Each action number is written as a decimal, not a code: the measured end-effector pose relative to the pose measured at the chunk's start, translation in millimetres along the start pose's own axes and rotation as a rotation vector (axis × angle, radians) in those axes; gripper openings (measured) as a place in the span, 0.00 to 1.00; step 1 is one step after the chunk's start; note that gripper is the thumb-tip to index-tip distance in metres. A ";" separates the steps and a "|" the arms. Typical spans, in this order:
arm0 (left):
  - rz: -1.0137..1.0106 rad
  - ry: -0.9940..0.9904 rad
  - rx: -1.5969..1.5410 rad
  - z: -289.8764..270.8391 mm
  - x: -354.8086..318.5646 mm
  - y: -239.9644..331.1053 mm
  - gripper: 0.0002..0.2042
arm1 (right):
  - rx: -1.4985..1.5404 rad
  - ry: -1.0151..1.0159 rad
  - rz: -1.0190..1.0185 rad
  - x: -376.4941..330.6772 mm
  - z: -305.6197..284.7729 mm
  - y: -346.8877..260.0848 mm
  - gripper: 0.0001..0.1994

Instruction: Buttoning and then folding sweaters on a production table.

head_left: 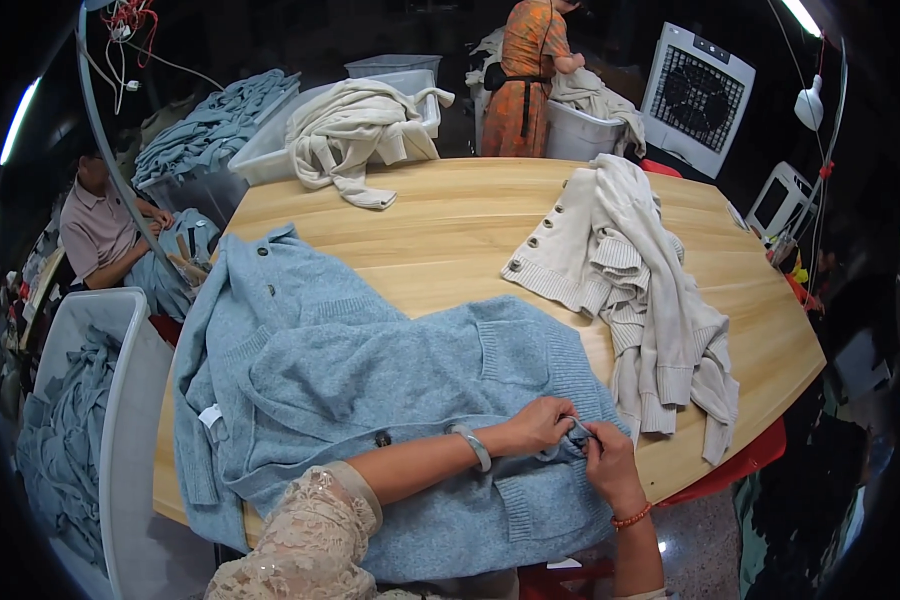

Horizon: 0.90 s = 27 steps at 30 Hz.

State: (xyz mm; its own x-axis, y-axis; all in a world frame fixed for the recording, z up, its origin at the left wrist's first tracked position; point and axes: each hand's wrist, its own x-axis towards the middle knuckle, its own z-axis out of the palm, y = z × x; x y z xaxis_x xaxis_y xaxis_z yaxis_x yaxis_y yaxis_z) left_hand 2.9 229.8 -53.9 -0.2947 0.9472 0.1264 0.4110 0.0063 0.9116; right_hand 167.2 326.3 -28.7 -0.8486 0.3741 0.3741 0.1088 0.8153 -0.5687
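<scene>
A soft, light blue knitted cardigan (370, 400) with ribbed cuffs and hem lies spread flat and rumpled across the near side of the pale wooden tabletop (450, 220). A small white label shows near its left edge, and a dark button sits on the front band. Its collar end points toward the tabletop's far left edge; its right front corner is bunched and pinched up near the tabletop's near edge.
</scene>
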 end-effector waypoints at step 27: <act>-0.154 0.031 -0.142 -11.5 -7.6 5.2 0.06 | 0.942 -0.235 0.537 2.5 3.6 24.6 0.11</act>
State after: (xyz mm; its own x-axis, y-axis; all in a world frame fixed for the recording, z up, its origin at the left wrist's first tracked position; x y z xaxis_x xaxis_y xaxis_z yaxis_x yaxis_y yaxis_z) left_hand -2.7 219.0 -45.7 -0.3719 0.9282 -0.0089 0.2336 0.1028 0.9669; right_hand 165.9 345.7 -44.4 -0.8972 0.4034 -0.1796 0.1395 -0.1270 -0.9820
